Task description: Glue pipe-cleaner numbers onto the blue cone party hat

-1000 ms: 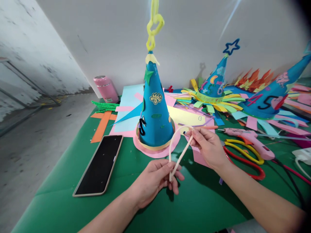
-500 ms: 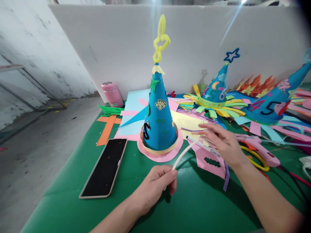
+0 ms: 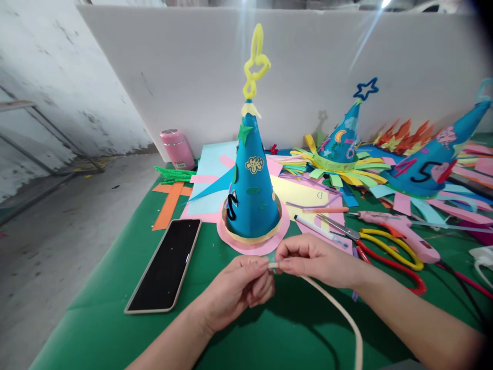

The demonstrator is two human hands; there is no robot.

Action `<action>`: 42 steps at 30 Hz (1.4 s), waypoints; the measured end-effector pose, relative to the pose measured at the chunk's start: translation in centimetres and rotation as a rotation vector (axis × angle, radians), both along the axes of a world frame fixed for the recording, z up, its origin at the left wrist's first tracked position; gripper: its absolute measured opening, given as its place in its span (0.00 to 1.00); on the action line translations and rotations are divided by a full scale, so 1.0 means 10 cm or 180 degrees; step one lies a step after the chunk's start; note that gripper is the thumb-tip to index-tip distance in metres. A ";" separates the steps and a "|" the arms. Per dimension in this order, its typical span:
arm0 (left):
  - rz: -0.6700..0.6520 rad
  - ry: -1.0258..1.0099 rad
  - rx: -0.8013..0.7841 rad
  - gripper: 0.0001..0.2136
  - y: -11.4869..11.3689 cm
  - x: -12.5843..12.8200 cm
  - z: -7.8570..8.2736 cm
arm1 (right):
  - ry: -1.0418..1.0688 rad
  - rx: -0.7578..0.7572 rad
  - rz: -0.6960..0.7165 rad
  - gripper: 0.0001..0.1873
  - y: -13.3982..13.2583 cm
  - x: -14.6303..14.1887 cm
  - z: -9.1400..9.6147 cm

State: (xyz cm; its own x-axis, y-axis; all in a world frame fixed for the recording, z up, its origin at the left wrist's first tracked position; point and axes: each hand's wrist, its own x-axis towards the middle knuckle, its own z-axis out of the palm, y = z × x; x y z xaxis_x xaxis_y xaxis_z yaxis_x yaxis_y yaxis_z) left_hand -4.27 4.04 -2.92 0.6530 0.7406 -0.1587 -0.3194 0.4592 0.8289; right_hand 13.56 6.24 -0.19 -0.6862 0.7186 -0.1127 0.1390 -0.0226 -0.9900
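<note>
Gripping a cream cord (image 3: 342,309) with both hands: pinched between thumb and curled fingers of the left hand (image 3: 241,285), pinched again just beside by the right hand (image 3: 319,263). Showing a short, nearly level piece between the two, then curving out from under the right hand over the table (image 3: 100,298), and out of view between four and five o'clock. Cannot tell the end's place inside the left hand. Facing an upright blue hat (image 3: 252,205) near, between eleven and twelve o'clock. Having a phone (image 3: 165,267) at nine, a pen (image 3: 315,226) at two, scissors (image 3: 352,235) towards three, with a pink glue gun (image 3: 404,231) just beside the scissors.
</note>
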 end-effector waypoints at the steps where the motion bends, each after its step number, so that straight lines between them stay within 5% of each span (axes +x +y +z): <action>1: 0.0066 0.0009 -0.0002 0.20 0.00 0.00 0.00 | 0.0011 -0.0085 -0.0043 0.07 0.01 0.00 -0.01; 12: 0.0310 0.0924 0.0318 0.16 -0.01 0.06 -0.01 | 0.0260 -0.0721 0.0074 0.10 -0.02 -0.07 -0.24; 15: 0.0452 0.1098 0.0498 0.16 -0.01 0.07 -0.04 | 0.0258 -0.0586 -0.0036 0.11 0.01 -0.02 -0.27; 24: 0.0937 0.2523 0.2263 0.12 -0.02 0.07 -0.03 | 0.0030 -0.0412 -0.0271 0.08 0.04 0.03 -0.31; 29: 0.0885 0.2727 0.2690 0.12 -0.03 0.09 -0.06 | -0.0002 -0.0373 -0.0398 0.09 -0.01 -0.05 -0.31; 36: 0.1163 0.2999 0.2942 0.12 -0.04 0.09 -0.11 | 0.0293 -0.0100 -0.1111 0.10 -0.05 -0.15 -0.35; 42: 0.1266 0.2779 0.2514 0.12 -0.01 0.13 -0.12 | 0.0380 -0.0153 -0.1326 0.11 -0.09 -0.18 -0.44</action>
State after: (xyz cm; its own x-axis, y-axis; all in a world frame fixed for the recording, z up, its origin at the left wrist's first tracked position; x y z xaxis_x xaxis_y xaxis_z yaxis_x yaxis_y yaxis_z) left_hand -2.95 3.96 -4.16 0.2615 0.9532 0.1521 0.4750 -0.2642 0.8394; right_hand 11.75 5.38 -4.59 -0.3489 0.9328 -0.0902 -0.0072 -0.0989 -0.9951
